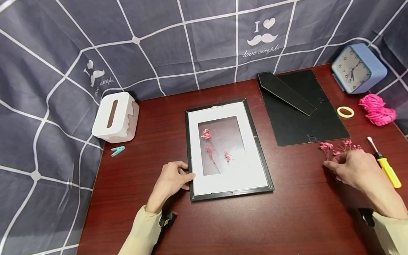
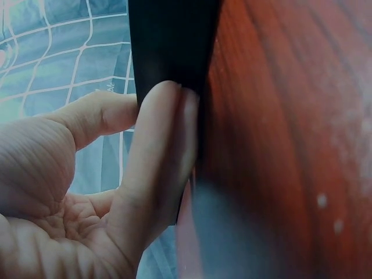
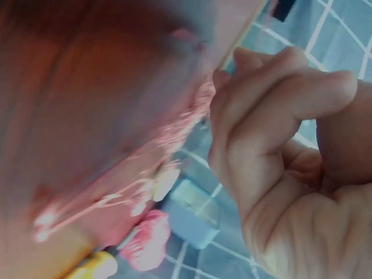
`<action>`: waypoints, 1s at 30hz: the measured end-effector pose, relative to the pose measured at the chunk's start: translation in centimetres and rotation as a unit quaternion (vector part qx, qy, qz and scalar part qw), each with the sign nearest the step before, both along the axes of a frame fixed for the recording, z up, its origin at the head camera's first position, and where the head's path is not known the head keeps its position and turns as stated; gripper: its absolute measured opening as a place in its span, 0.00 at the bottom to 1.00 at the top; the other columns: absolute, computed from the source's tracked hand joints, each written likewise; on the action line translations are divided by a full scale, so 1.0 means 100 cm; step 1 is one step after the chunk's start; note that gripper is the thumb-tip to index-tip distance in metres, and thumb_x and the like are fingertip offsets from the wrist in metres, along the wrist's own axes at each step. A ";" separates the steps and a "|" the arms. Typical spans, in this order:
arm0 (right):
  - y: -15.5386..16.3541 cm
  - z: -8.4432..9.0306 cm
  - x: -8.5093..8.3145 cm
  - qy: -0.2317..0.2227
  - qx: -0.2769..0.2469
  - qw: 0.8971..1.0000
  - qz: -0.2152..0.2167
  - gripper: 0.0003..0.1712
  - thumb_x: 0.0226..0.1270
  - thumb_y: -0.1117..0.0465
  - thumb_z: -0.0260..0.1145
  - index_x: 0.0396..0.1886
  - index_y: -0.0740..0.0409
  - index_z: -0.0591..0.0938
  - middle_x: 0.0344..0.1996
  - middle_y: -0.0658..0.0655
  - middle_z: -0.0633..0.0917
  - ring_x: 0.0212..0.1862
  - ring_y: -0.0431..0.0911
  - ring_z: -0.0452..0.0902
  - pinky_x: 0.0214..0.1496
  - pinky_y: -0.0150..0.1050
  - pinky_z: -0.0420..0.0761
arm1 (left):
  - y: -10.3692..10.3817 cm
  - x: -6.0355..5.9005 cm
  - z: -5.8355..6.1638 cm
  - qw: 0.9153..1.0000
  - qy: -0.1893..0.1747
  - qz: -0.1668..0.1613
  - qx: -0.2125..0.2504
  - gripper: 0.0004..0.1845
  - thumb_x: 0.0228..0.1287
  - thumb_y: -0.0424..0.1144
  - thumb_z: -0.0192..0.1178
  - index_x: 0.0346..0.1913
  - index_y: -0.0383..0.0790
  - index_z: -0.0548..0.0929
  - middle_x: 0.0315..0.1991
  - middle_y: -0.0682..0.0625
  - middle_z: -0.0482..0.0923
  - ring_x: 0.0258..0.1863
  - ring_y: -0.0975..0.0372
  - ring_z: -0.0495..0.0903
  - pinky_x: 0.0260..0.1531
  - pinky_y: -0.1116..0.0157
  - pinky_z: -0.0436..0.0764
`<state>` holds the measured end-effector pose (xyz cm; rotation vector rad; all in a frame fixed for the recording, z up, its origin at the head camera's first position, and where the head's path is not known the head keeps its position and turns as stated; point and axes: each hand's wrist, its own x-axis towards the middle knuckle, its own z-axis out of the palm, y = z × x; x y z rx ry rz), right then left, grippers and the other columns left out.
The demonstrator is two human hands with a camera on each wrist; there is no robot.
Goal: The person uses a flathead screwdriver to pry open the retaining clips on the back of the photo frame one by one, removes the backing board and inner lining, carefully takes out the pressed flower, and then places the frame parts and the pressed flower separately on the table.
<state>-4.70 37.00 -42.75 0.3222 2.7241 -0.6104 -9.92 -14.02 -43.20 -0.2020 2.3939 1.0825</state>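
A black-edged picture frame [image 1: 271,177] with a white mat lies on the dark red table, and three small pink flower sprigs [image 1: 206,134] sit in its window. At its lower left side my left hand [image 1: 173,177] grips the edge, thumb on top. In the left wrist view, fingers [image 2: 157,128] press against the black frame side [image 2: 171,40]. My right hand [image 1: 357,170] is bent over loose pink flowers [image 1: 326,146] at the right, fingertips right at a stem. In the right wrist view its fingers [image 3: 256,116] curl beside blurred blossoms; I cannot tell whether they pinch a stem.
A black backing board [image 1: 287,124] with a stand leg lies behind, to the right. Around it are a blue clock [image 1: 353,71], a yellow ring [image 1: 345,112], pink yarn [image 1: 379,111] and a screwdriver [image 1: 387,168]. A tissue box [image 1: 116,117] and teal clip [image 1: 118,151] are left.
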 end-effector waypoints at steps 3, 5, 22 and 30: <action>-0.014 0.010 0.000 0.035 0.000 0.999 0.001 0.17 0.72 0.53 0.74 0.31 0.62 0.87 0.13 0.48 0.80 0.27 0.48 0.72 0.27 0.39 0.65 | 0.000 0.000 0.000 1.000 0.001 -0.001 -0.004 0.20 0.66 0.35 0.75 0.58 0.31 0.85 0.33 0.45 0.87 0.19 0.59 0.91 0.29 0.66 0.90; -0.026 0.017 -0.002 0.055 -0.006 0.998 0.009 0.15 0.71 0.54 0.75 0.33 0.63 0.88 0.14 0.48 0.80 0.27 0.48 0.72 0.27 0.39 0.65 | -0.001 0.000 0.000 1.000 0.000 -0.002 -0.003 0.21 0.66 0.35 0.75 0.58 0.31 0.85 0.33 0.45 0.87 0.19 0.59 0.91 0.29 0.66 0.89; -0.185 0.044 -0.059 0.134 -0.096 0.971 0.175 0.05 0.70 0.64 0.73 0.40 0.62 0.91 0.26 0.52 0.89 0.31 0.46 0.79 0.35 0.39 0.76 | -0.006 0.001 0.001 1.000 -0.003 0.002 0.012 0.21 0.66 0.34 0.75 0.59 0.29 0.85 0.33 0.44 0.87 0.19 0.58 0.91 0.28 0.63 0.91; -0.225 0.034 -0.091 0.091 -0.106 0.958 0.249 0.06 0.71 0.66 0.70 0.33 0.60 0.91 0.24 0.52 0.88 0.30 0.45 0.78 0.36 0.38 0.77 | -0.002 -0.002 0.001 1.000 -0.007 -0.005 0.008 0.20 0.67 0.35 0.75 0.58 0.30 0.85 0.33 0.45 0.87 0.18 0.59 0.90 0.26 0.65 0.90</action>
